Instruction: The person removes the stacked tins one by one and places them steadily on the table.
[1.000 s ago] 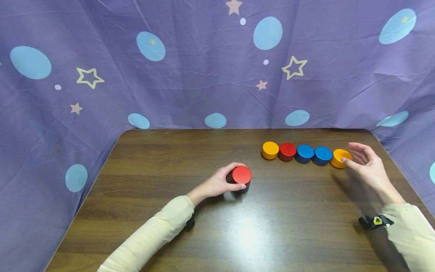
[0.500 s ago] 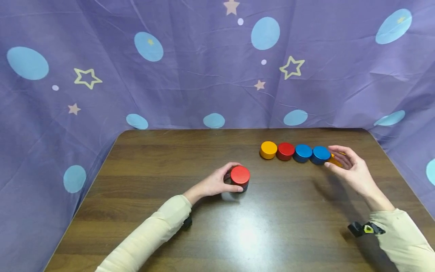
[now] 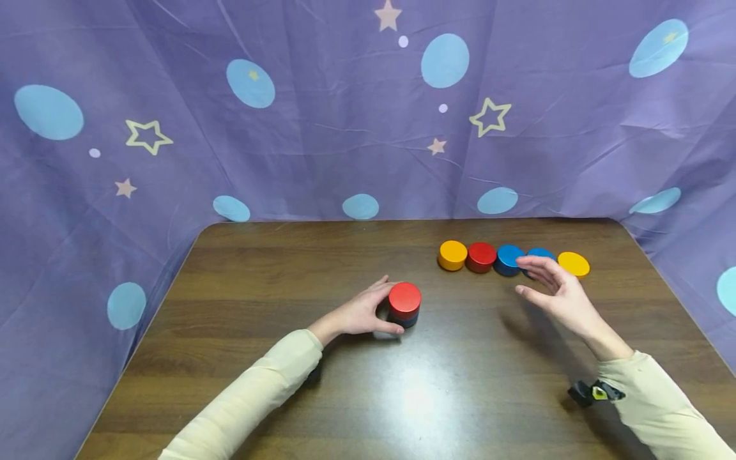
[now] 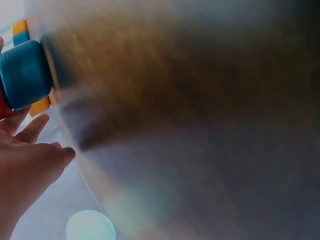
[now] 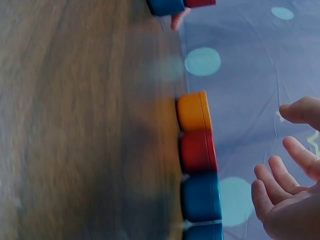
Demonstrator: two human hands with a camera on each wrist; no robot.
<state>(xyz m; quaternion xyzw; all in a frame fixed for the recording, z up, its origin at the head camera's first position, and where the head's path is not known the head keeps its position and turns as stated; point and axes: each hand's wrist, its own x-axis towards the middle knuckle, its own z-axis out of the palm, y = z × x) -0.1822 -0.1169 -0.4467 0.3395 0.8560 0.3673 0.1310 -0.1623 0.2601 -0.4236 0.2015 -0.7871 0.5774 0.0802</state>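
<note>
A short red cylinder block (image 3: 405, 298) sits on top of a blue cylinder block (image 3: 407, 321), a stack of two on the table. My left hand (image 3: 362, 313) is beside its left side, thumb and fingers spread around it; in the left wrist view the fingers stand apart from the blue block. The right hand (image 3: 566, 303) hovers with relaxed, parted fingers and holds nothing. Behind it is a row: an orange block (image 3: 453, 255), a red block (image 3: 481, 257), a blue block (image 3: 508, 260), another blue block (image 3: 542, 253) partly hidden by the fingers, and an orange block (image 3: 574, 264).
The brown wooden table (image 3: 259, 268) ends at the back against a purple curtain (image 3: 322, 128) with stars and blue ovals. A black wrist device (image 3: 595, 393) is strapped at the right sleeve.
My right hand has left the orange block at the row's right end and moved left, toward the stack. The left hand has loosened its hold on the stacked blocks, its fingers spreading.
</note>
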